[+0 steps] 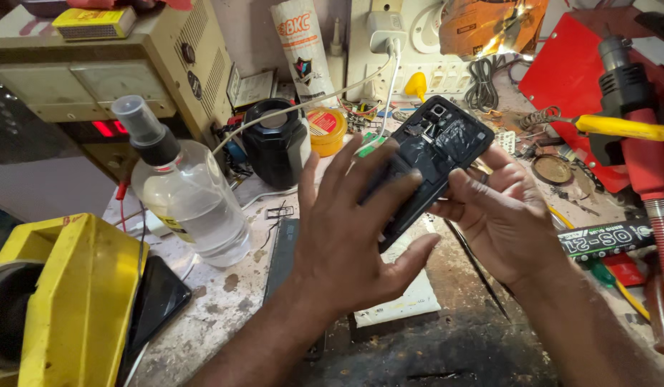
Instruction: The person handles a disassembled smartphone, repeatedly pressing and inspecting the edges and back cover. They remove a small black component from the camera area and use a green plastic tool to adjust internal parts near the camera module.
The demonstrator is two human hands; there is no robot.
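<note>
Grey, stained and scorched, the counter [224, 294] is crowded with repair clutter. Above its middle a black phone [426, 161] with its back cover off is held tilted, camera end pointing far and right. The left hand [346, 236] spreads over the phone's near-left part, fingers [361, 168] open and fanned across the back, thumb under the lower edge. The right hand [500, 215] cups the right edge, fingers curled around it.

A clear spray bottle [185, 190] with a black collar stands at left, a yellow machine [74, 301] in the near-left corner, and a beige instrument box [95, 72] far left. A black round jar [275, 143] and a yellow tin [325, 129] sit beyond the hands. A wall socket strip [411, 50] with a white charger runs along the far side, and a red heat gun [643, 154] lies at right.
</note>
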